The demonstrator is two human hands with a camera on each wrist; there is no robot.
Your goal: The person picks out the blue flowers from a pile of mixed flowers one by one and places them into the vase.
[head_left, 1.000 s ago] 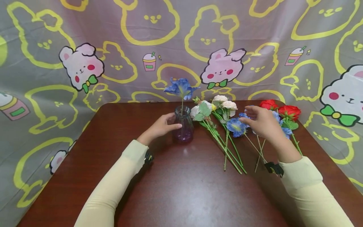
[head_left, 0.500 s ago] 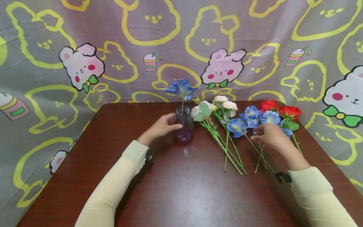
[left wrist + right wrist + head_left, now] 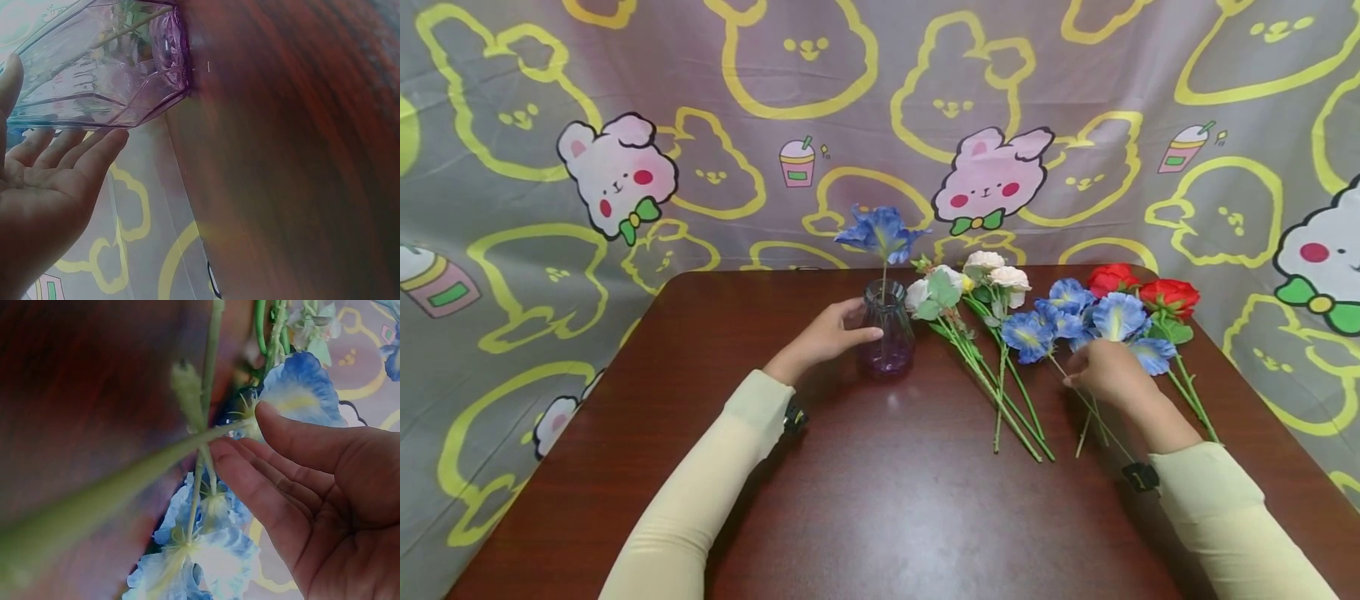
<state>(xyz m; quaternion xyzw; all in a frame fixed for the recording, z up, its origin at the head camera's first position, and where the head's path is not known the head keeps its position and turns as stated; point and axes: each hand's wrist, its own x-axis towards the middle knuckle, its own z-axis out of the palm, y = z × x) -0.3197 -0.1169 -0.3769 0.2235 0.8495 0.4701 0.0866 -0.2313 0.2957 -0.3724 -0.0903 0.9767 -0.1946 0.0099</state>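
In the head view, a purple-tinted glass vase [image 3: 887,337] stands upright with one blue artificial iris [image 3: 882,233] in it. My left hand [image 3: 825,340] holds the vase from its left side, thumb in front, other fingers behind. In the left wrist view, those fingers lie along the glass [image 3: 94,62]. My right hand [image 3: 1112,375] is low over several blue irises [image 3: 1060,312] lying on the table. Its thumb and fingertips stand apart on either side of one iris stem [image 3: 144,459], just below the bloom [image 3: 303,394], in the right wrist view.
White roses [image 3: 1000,279] with long green stems lie between the vase and the irises. Red roses [image 3: 1168,296] lie at the back right of the brown table [image 3: 880,500]. A patterned cloth [image 3: 850,83] hangs behind the table.
My right hand has moved down from above the blue irises to the stems below their blooms, uncovering several blooms. My left hand stays at the vase.
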